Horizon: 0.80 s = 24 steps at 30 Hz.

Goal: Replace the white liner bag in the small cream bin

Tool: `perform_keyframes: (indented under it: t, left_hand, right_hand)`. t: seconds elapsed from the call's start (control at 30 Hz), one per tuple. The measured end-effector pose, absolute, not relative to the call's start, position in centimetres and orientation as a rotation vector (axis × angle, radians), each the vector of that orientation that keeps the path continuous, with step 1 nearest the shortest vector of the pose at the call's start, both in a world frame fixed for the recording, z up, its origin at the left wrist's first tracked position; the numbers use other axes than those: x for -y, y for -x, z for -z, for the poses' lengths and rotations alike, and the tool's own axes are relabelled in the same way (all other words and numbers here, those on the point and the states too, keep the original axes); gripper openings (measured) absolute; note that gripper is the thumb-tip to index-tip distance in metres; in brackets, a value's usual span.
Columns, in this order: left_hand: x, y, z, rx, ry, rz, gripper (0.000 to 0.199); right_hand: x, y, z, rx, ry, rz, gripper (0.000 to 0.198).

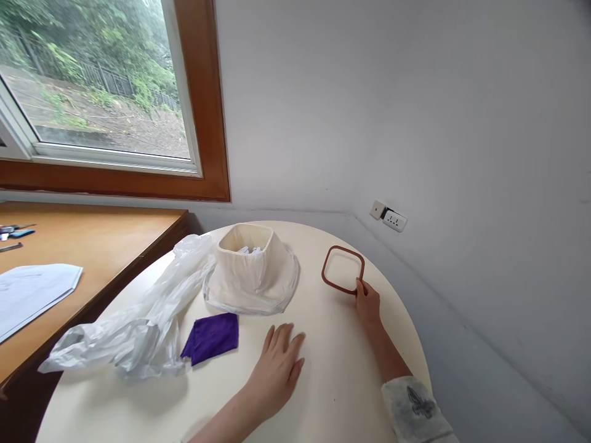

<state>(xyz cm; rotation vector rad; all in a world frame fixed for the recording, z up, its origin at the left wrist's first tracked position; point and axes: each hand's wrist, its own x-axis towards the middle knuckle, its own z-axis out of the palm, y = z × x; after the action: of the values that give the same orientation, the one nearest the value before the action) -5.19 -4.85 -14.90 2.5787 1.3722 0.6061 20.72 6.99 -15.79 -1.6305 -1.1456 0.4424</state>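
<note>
My right hand (368, 303) grips a brown square ring with rounded corners (327, 282) by its near right corner, at the right side of the round table. My left hand (279, 366) is over the table's middle, palm down, fingers apart and holding nothing. Ahead of it stands a cream bin (244, 227), its top open and some white scraps inside. A thin white bag (252, 295) is draped over its outside and spreads around its base. The folded purple cloth (215, 337) lies left of my left hand.
A crumpled translucent plastic bag (148, 335) stretches along the left of the round cream table (323, 394). Farther left, a wooden desk (106, 234) carries papers (34, 292). A wall socket (394, 220) sits beyond the table.
</note>
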Motion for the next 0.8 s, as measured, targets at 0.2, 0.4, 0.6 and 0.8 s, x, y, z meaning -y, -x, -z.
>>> perform_keyframes:
  t: [0.2,0.4,0.6,0.8]
  left_hand:
    - [5.1,5.3,14.6,-1.363,-2.572,-0.599,0.036]
    - [5.1,5.3,14.6,-1.363,-2.571,-0.630,0.035]
    - [5.1,5.3,14.5,-1.376,-2.575,-0.591,0.036]
    - [5.1,5.4,14.4,-1.370,-2.565,-0.569,0.037]
  right_hand:
    - [-6.9,-20.8,15.9,1.156,1.634,-0.410,0.060]
    - [-7.3,-21.2,16.6,1.167,1.634,-0.407,0.058]
    - [-7.7,-21.5,17.0,1.175,1.639,-0.412,0.053]
    - [-7.2,-21.3,16.7,1.227,1.623,-0.433,0.050]
